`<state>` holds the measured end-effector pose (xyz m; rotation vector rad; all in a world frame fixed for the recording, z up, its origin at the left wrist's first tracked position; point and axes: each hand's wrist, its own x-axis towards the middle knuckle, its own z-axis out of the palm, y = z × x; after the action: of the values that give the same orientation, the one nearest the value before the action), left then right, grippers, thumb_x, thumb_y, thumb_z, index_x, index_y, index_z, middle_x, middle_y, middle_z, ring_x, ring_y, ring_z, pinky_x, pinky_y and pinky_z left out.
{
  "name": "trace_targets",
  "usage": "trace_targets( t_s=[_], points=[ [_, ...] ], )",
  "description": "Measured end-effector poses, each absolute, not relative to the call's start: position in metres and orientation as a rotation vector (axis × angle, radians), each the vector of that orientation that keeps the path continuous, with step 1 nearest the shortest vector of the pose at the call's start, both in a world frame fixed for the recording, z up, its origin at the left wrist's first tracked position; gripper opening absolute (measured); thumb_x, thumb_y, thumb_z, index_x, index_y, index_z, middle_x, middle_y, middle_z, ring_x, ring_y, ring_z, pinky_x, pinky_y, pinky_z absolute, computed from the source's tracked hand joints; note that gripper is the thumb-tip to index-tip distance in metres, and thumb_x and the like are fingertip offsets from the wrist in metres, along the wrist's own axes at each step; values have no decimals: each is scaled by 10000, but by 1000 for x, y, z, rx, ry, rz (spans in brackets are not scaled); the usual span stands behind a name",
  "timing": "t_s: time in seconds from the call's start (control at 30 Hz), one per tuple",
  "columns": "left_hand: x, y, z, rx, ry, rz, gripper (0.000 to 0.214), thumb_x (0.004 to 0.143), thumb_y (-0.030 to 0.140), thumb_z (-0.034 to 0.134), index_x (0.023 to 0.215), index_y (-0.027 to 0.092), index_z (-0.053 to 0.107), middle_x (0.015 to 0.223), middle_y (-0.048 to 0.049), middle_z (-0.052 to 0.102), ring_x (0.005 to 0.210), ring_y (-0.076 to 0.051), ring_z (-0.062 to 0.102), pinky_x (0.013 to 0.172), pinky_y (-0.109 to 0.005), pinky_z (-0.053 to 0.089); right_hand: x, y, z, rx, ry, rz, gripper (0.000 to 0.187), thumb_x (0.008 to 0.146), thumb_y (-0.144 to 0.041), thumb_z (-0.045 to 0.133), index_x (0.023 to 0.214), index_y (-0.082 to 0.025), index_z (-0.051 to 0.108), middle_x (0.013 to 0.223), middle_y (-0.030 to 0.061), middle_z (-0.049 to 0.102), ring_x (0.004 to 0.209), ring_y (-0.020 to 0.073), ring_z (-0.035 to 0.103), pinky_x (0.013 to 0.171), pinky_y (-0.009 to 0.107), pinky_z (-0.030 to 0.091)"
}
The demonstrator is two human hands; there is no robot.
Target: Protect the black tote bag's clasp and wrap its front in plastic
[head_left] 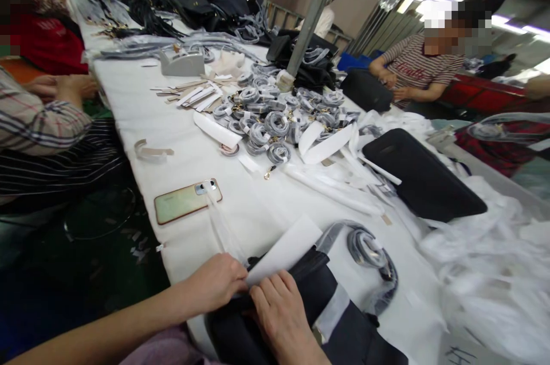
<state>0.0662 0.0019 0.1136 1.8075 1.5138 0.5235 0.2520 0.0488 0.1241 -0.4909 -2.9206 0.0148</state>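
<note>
A black bag [309,290] lies at the table's near edge, in front of me. From its opening a white stiff sheet [286,247] sticks out at a slant. My left hand [221,282] is closed at the bag's edge, beside the sheet's lower end; the fingertips are partly hidden. Over the same edge my right hand [279,307] curls its fingers, gripping the black bag next to the sheet. A wrapped strap [365,247], coiled in clear film, rests to the right of the bag. A strip of pale wrap [333,313] crosses the bag.
A green phone [187,200] lies left of the bag. Several coiled wrapped straps [275,124] are heaped mid-table, near a metal post [313,15]. A black panel-like piece [423,176] and crumpled white wrapping [494,273] lie right. A grey tape dispenser [183,62] stands farther back. Co-workers sit on both sides.
</note>
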Motion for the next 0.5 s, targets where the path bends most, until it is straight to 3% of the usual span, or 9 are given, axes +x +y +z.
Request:
trace_targets(
  t_s=[0.1, 0.17, 0.27, 0.37, 0.43, 0.5],
  points=[
    [75, 1, 106, 1933, 1594, 326, 272, 846, 189, 405, 723, 161, 646, 737, -105, 693, 680, -223, 635, 590, -277, 405, 251, 55, 135, -447, -3005, -33, 183, 789, -301, 696, 866, -208, 559, 793, -4, 606, 769, 191, 530, 808, 368, 408],
    [78, 0, 101, 1961, 1613, 282, 292, 855, 181, 378, 752, 160, 651, 757, -116, 694, 682, -229, 646, 588, -280, 424, 249, 68, 152, -383, -3063, -73, 314, 764, -445, 707, 900, -201, 565, 1025, 53, 632, 962, 237, 547, 906, 421, 393],
    [80, -1, 101, 1953, 1626, 261, 312, 867, 169, 354, 772, 160, 651, 771, -117, 693, 695, -230, 654, 602, -280, 447, 246, 95, 178, -320, -3107, -132, 484, 736, -646, 618, 878, -185, 571, 1300, 136, 519, 1261, 341, 381, 1060, 588, 230],
    [80, -1, 107, 1903, 1638, 279, 346, 897, 194, 325, 780, 170, 649, 786, -109, 693, 715, -225, 656, 622, -279, 461, 247, 118, 182, -313, -3119, -160, 555, 741, -719, 532, 853, -177, 574, 1107, 135, 603, 1215, 329, 434, 1080, 625, 183],
    [80, -2, 109, 1849, 1655, 308, 356, 913, 218, 316, 792, 174, 648, 808, -102, 696, 725, -220, 658, 630, -273, 462, 248, 126, 173, -297, -3125, -190, 558, 747, -736, 495, 807, -185, 564, 907, 78, 615, 1031, 271, 544, 1075, 578, 245],
    [81, -5, 107, 1796, 1667, 335, 341, 913, 206, 315, 824, 179, 643, 832, -95, 699, 741, -219, 661, 644, -272, 463, 251, 129, 160, -303, -3112, -239, 554, 751, -744, 467, 741, -195, 538, 772, 31, 573, 824, 214, 565, 1025, 509, 341]
  ],
)
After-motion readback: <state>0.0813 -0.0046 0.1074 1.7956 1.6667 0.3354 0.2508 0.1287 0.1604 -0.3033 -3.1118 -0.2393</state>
